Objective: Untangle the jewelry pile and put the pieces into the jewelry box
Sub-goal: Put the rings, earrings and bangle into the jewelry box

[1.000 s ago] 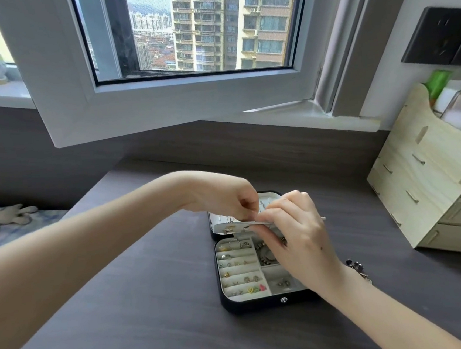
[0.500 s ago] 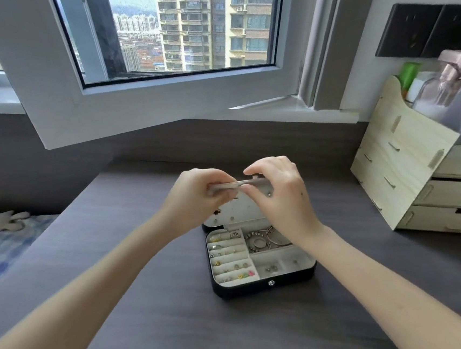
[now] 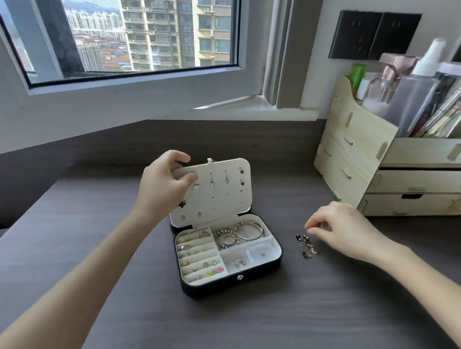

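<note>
The top-left corner of the earring panel (image 3: 219,192) is covered by the left hand (image 3: 163,186). Pieces in the jewelry pile (image 3: 307,247) are too small to be told apart; whether 1 is pinched by the right hand (image 3: 338,228) cannot be told.

Nothing to read in this one: no word, number or brand comes through anywhere. Up at two o'clock, the bottles (image 3: 418,94) in the wooden organizer (image 3: 356,148) are too blurred for any label. Dead centre, the jewelry box (image 3: 228,283) carries no legible marking.
</note>
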Demonstrator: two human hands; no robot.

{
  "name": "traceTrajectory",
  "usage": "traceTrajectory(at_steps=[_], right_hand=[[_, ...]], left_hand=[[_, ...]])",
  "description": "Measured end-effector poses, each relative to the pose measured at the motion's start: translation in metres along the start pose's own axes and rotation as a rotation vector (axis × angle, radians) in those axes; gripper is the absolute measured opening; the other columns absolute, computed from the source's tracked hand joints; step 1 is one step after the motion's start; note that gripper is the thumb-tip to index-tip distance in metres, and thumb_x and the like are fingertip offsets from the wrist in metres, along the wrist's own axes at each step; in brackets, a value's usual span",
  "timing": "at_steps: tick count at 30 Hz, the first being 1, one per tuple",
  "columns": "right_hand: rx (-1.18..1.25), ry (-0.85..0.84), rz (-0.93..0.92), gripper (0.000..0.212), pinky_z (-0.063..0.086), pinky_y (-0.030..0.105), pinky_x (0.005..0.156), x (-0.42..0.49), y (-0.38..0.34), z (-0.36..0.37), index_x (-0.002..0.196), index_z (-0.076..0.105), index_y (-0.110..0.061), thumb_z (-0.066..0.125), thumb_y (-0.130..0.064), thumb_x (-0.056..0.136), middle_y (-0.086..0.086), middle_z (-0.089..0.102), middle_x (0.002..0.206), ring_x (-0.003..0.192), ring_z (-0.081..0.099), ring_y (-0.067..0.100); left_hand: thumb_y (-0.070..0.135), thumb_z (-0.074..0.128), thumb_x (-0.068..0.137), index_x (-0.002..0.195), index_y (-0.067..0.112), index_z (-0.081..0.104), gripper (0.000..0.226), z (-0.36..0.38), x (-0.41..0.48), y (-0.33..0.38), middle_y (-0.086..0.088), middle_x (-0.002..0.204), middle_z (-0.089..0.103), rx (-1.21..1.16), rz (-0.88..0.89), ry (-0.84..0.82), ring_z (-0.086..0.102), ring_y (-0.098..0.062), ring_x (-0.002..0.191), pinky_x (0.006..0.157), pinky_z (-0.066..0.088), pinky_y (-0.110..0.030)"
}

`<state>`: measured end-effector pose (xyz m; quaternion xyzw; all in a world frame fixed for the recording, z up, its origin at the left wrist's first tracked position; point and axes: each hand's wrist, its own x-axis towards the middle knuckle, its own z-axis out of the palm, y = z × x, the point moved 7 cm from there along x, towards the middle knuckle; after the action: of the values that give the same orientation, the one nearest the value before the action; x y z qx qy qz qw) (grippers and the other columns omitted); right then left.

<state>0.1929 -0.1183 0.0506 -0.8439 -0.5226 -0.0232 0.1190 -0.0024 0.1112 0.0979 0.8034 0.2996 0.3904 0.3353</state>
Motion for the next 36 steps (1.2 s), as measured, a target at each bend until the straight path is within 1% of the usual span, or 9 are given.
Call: traceTrajectory(at_steps=[7, 11, 14, 17, 20, 24, 27, 32, 36], right_hand=[[-0.034, -0.084, -0.015, 0.015, 0.032, 0.023, 0.081, 0.001, -0.002, 0.011, 0.098, 0.072, -0.027, 0.059, -0.031, 0.091, -0.016, 0.056, 0.082, 0.088, 0.047, 0.009], [-0.011, -0.039, 0.020, 0.014, 0.031, 0.021, 0.079, 0.001, -0.001, 0.006, 0.092, 0.072, -0.024, 0.059, -0.025, 0.091, -0.018, 0.059, 0.079, 0.085, 0.051, 0.008], [0.176, 0.044, 0.091, 0.010, 0.039, 0.015, 0.070, 0.001, 0.001, -0.006, 0.083, 0.074, -0.022, 0.065, -0.023, 0.087, -0.018, 0.065, 0.076, 0.075, 0.057, 0.002], [0.484, 0.110, 0.146, 0.011, 0.041, 0.011, 0.060, 0.002, -0.011, -0.018, 0.072, 0.074, -0.023, 0.071, -0.022, 0.082, -0.013, 0.070, 0.069, 0.065, 0.059, -0.004], [0.763, 0.133, 0.139, 0.011, 0.044, 0.013, 0.059, 0.010, -0.044, -0.024, 0.072, 0.074, -0.019, 0.071, -0.020, 0.082, -0.008, 0.072, 0.070, 0.064, 0.061, 0.000], [0.982, 0.217, 0.093, 0.010, 0.046, 0.010, 0.060, 0.030, -0.094, -0.022, 0.072, 0.074, -0.013, 0.071, -0.015, 0.082, -0.003, 0.072, 0.069, 0.064, 0.063, -0.001], [1.088, 0.239, 0.087, 0.012, 0.044, 0.007, 0.061, 0.044, -0.122, -0.016, 0.074, 0.074, -0.009, 0.071, -0.016, 0.083, -0.001, 0.072, 0.070, 0.063, 0.061, -0.004], [1.184, 0.219, 0.071, 0.012, 0.044, 0.008, 0.060, 0.055, -0.143, -0.008, 0.074, 0.074, -0.011, 0.072, -0.021, 0.082, -0.004, 0.070, 0.067, 0.062, 0.059, -0.006], [1.174, 0.191, -0.005, 0.004, 0.049, 0.012, 0.066, 0.057, -0.143, -0.010, 0.084, 0.072, -0.014, 0.072, -0.017, 0.082, -0.005, 0.071, 0.075, 0.071, 0.064, -0.002]], left_hand=[[0.014, 0.058, 0.091, 0.102, 0.017, 0.061, 0.012, 0.007, -0.005, -0.003, -0.004, 0.102, 0.063, -0.017, -0.056, -0.066, 0.057, -0.015, 0.082, 0.056, 0.044, -0.022], [0.011, 0.055, 0.092, 0.099, 0.019, 0.062, 0.013, 0.006, -0.005, -0.003, -0.003, 0.101, 0.065, -0.034, -0.069, -0.056, 0.059, -0.016, 0.083, 0.055, 0.046, -0.019], [0.010, 0.056, 0.092, 0.098, 0.021, 0.063, 0.015, 0.005, -0.004, -0.004, -0.002, 0.102, 0.065, -0.045, -0.080, -0.055, 0.058, -0.013, 0.084, 0.056, 0.044, -0.018], [0.015, 0.062, 0.088, 0.102, 0.028, 0.065, 0.019, 0.006, -0.007, -0.004, 0.003, 0.109, 0.063, -0.126, -0.040, -0.090, 0.060, -0.014, 0.095, 0.072, 0.050, -0.028], [0.029, 0.070, 0.081, 0.092, 0.033, 0.068, 0.012, 0.008, -0.017, 0.002, 0.007, 0.106, 0.056, -0.184, 0.001, -0.125, 0.054, -0.009, 0.100, 0.081, 0.050, -0.034], [0.030, 0.070, 0.083, 0.077, 0.029, 0.069, 0.006, 0.011, -0.025, 0.007, 0.009, 0.104, 0.052, -0.223, -0.003, -0.155, 0.050, 0.000, 0.101, 0.087, 0.048, -0.034], [0.037, 0.070, 0.080, 0.080, 0.028, 0.070, 0.008, 0.010, -0.026, 0.009, 0.009, 0.104, 0.053, -0.256, 0.035, -0.176, 0.051, 0.002, 0.101, 0.087, 0.047, -0.029], [0.016, 0.064, 0.088, 0.082, 0.016, 0.067, 0.006, 0.005, -0.024, 0.005, 0.007, 0.096, 0.056, -0.179, 0.135, -0.117, 0.054, 0.002, 0.090, 0.073, 0.044, -0.021], [0.016, 0.061, 0.090, 0.078, 0.015, 0.064, 0.013, 0.005, -0.022, 0.005, 0.006, 0.090, 0.055, -0.173, 0.139, -0.119, 0.053, 0.000, 0.082, 0.068, 0.044, -0.018]])
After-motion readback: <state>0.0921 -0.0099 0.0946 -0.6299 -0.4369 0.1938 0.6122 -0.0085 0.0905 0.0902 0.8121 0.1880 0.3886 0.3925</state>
